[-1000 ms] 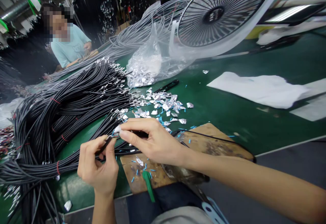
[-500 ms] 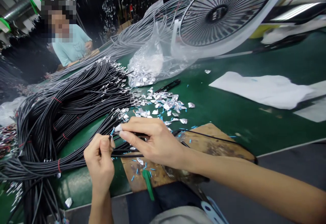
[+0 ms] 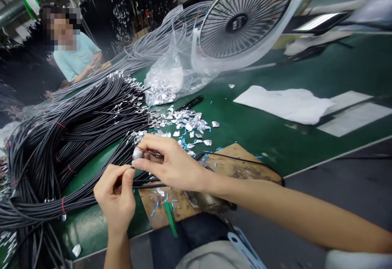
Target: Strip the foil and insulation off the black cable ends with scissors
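My left hand (image 3: 118, 197) is closed in a pinch on the end of a black cable, mostly hidden by its fingers. Right against it, my right hand (image 3: 171, 165) has thumb and forefinger together at the cable tip, with a white cover (image 3: 137, 153) on the forefinger. A thin dark tool (image 3: 154, 154) lies within the curled right hand; its kind cannot be made out. Behind both hands spread bundles of black cables (image 3: 92, 116) with stripped, silvery ends, bound with red ties. Foil scraps (image 3: 190, 122) and blue bits lie just beyond the right hand.
A worn wooden board (image 3: 239, 167) with a green-handled piece (image 3: 170, 219) lies at the table edge. Beyond are a clear plastic bag (image 3: 171, 77), a black tool (image 3: 190, 103), a fan (image 3: 245, 22) and white sheets (image 3: 281, 103). A person (image 3: 76, 54) sits across.
The blue wire end that showed between my hands is now hidden by my fingers. My right fingertips have come down closer to my left. The view has shifted slightly right.
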Available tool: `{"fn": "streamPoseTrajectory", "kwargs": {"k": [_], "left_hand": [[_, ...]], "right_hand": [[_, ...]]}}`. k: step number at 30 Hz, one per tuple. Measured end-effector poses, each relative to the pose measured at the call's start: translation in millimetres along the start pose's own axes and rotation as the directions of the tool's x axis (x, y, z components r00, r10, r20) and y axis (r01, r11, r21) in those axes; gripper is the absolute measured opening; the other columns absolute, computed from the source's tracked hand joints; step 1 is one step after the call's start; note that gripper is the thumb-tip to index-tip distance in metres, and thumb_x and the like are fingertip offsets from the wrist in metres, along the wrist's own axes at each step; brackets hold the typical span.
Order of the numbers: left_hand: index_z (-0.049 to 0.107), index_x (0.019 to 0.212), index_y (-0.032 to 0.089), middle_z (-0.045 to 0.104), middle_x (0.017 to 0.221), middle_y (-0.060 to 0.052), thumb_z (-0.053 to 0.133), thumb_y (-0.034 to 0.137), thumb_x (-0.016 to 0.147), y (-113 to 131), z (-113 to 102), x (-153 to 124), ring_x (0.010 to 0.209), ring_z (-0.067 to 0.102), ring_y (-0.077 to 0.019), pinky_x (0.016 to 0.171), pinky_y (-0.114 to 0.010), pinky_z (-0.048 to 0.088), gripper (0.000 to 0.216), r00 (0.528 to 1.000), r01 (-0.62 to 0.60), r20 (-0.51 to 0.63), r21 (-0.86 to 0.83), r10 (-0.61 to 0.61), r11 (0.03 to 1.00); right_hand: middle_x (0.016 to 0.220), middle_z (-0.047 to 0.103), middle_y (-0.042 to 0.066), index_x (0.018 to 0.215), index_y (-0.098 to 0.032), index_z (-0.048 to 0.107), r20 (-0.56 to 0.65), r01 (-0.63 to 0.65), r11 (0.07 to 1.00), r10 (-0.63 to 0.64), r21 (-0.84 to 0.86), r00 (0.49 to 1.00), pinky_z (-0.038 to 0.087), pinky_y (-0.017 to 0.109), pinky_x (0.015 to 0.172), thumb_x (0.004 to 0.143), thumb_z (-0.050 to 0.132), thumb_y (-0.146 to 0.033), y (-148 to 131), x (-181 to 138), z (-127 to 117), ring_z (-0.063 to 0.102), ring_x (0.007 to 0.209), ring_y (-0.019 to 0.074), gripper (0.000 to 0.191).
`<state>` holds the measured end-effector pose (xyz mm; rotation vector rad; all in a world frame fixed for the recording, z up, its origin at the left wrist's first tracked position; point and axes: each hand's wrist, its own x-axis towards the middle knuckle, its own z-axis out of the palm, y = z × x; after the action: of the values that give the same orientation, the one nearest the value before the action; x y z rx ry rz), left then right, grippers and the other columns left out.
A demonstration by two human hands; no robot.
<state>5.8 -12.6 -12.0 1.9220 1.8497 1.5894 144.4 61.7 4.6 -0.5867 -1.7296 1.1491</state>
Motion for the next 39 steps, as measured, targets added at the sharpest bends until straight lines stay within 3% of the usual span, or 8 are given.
{"fn": "streamPoseTrajectory", "kwargs": {"k": [5, 11, 17, 23, 29, 32, 35, 39], "left_hand": [[0.065, 0.076, 0.019, 0.060, 0.068, 0.002, 0.061, 0.019, 0.084, -2.7, 0.6, 0.8, 0.063, 0.055, -0.0085, 0.055, -0.019, 0.040, 0.009, 0.995, -0.101, -0.011, 0.047, 0.101, 0.994], [0.064, 0.074, 0.019, 0.057, 0.065, 0.003, 0.057, 0.016, 0.084, -5.1, -2.1, 1.3, 0.058, 0.050, -0.0072, 0.054, -0.019, 0.037, 0.012, 0.994, -0.109, -0.007, 0.029, 0.110, 0.994], [0.064, 0.066, 0.018, 0.053, 0.056, 0.004, 0.059, 0.022, 0.082, -7.9, -8.2, 3.8, 0.050, 0.046, -0.0071, 0.046, -0.018, 0.034, 0.018, 0.997, 0.014, 0.082, -0.130, -0.003, 0.991], [0.066, 0.069, 0.015, 0.058, 0.057, 0.002, 0.063, 0.026, 0.079, -8.3, -5.1, 5.0, 0.050, 0.051, -0.0085, 0.045, -0.018, 0.036, 0.015, 0.970, 0.216, 0.143, -0.140, -0.197, 0.966], [0.063, 0.065, 0.016, 0.057, 0.061, 0.001, 0.061, 0.025, 0.082, -5.0, -6.2, 9.8, 0.056, 0.051, -0.0090, 0.051, -0.018, 0.040, 0.019, 0.984, 0.139, 0.145, -0.250, -0.105, 0.958], [0.064, 0.068, 0.017, 0.055, 0.062, 0.002, 0.065, 0.022, 0.079, -4.8, -3.4, 7.5, 0.057, 0.050, -0.0082, 0.052, -0.018, 0.039, 0.012, 0.995, 0.081, 0.079, -0.226, -0.065, 0.971], [0.064, 0.067, 0.017, 0.053, 0.059, 0.003, 0.064, 0.021, 0.079, -4.8, -1.1, 4.4, 0.054, 0.048, -0.0074, 0.049, -0.017, 0.036, 0.013, 0.996, 0.081, 0.053, -0.179, -0.073, 0.981], [0.065, 0.064, 0.016, 0.053, 0.056, 0.003, 0.060, 0.022, 0.080, -4.2, -3.9, 3.4, 0.048, 0.046, -0.0071, 0.043, -0.017, 0.033, 0.018, 0.992, 0.124, 0.020, -0.128, -0.123, 0.984]], "right_hand": [[0.065, 0.045, -0.005, 0.066, -0.015, 0.052, 0.072, -0.065, 0.990, 0.057, 0.121, 0.996, 0.033, 0.021, 0.054, 0.079, 0.062, -0.012, 1.8, 2.5, -2.3, 0.040, 0.059, 0.0076, 0.017], [0.067, 0.048, -0.003, 0.067, -0.014, 0.054, 0.128, 0.223, 0.973, -0.214, -0.064, 0.968, 0.032, 0.024, 0.059, 0.082, 0.054, -0.008, 2.3, 0.2, -6.2, 0.041, 0.062, 0.0085, 0.017], [0.060, 0.047, -0.004, 0.064, -0.016, 0.051, 0.289, 0.038, 0.952, -0.130, 0.303, 0.948, 0.034, 0.022, 0.052, 0.083, 0.054, -0.026, 9.1, 6.6, -2.5, 0.042, 0.055, 0.0083, 0.021], [0.060, 0.041, -0.002, 0.055, -0.016, 0.047, 0.052, 0.290, 0.918, -0.287, -0.270, 0.957, 0.019, 0.025, 0.049, 0.074, 0.048, -0.015, 7.0, 4.4, -1.2, 0.028, 0.053, 0.0089, 0.019], [0.045, 0.030, -0.009, 0.061, -0.020, 0.042, 0.326, -0.110, 0.948, 0.007, 0.298, 0.945, 0.024, 0.022, 0.040, 0.084, 0.044, -0.033, 6.1, 7.0, 1.2, 0.027, 0.040, 0.0075, 0.026], [0.051, 0.034, -0.006, 0.058, -0.020, 0.040, 0.112, 0.087, 0.993, -0.095, 0.074, 0.989, 0.026, 0.023, 0.045, 0.081, 0.047, -0.025, 7.1, 6.3, 2.0, 0.030, 0.045, 0.0077, 0.025], [0.059, 0.041, -0.003, 0.058, -0.018, 0.045, -0.027, 0.346, 0.901, -0.365, -0.261, 0.931, 0.025, 0.024, 0.049, 0.081, 0.049, -0.019, 7.3, 4.8, -0.9, 0.033, 0.052, 0.0088, 0.023], [0.057, 0.040, -0.004, 0.059, -0.019, 0.043, -0.327, 0.183, 0.938, -0.278, -0.294, 0.903, 0.030, 0.024, 0.052, 0.088, 0.047, -0.023, 6.9, 6.6, -7.6, 0.036, 0.053, 0.0089, 0.029]]}}
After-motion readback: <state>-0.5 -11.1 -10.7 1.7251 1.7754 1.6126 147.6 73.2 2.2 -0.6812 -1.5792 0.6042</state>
